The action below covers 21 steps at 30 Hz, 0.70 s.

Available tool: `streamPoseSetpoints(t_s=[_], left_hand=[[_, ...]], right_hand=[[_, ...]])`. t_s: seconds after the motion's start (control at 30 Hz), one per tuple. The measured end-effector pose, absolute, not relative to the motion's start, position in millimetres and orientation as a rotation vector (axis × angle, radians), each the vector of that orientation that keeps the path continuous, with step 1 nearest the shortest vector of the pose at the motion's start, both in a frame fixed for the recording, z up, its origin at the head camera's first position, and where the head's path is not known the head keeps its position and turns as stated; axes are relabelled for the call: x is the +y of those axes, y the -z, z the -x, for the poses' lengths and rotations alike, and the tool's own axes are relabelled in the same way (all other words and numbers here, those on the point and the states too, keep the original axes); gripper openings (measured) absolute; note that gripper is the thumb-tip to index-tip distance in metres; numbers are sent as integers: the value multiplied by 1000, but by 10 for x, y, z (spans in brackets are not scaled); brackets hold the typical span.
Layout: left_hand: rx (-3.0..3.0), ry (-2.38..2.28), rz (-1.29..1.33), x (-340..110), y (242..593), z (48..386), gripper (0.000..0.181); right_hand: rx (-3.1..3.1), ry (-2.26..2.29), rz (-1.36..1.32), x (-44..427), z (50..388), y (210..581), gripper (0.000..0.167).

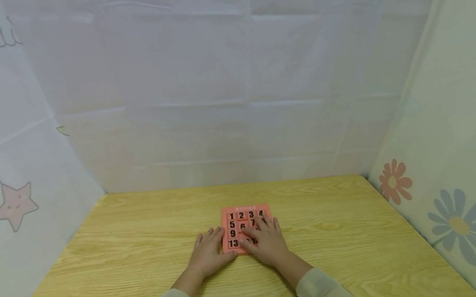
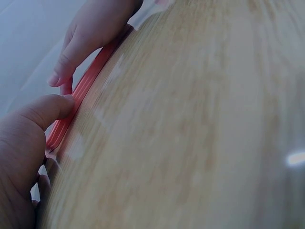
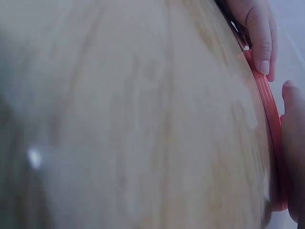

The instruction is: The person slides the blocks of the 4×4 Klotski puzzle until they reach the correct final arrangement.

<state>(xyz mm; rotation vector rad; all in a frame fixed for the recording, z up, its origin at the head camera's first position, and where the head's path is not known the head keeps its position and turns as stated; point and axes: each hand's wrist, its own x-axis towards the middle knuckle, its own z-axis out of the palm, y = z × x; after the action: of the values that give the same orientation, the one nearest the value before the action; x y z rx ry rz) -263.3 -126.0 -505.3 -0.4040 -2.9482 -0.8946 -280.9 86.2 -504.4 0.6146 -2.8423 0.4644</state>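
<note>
At six o'clock, pink number puzzle, legible tiles in order, rest beneath spread right hand, relaxed left hand touching its eight o'clock edge, nothing gripped.

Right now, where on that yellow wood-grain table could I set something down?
The yellow wood-grain table is bare left of the left hand, right of the right hand, and between the flat pink rectangular number board and the pale cloth backdrop. It's crowded at the board, where both hands rest.
</note>
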Motion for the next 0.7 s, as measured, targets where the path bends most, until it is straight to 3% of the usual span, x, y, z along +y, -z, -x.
streamPoseSetpoints(t_s=[0.7], left_hand=[[-2938,874,396,-1259,5069,2641,87]], right_hand=[[-2897,-449,-574,827,2877,5009,54]])
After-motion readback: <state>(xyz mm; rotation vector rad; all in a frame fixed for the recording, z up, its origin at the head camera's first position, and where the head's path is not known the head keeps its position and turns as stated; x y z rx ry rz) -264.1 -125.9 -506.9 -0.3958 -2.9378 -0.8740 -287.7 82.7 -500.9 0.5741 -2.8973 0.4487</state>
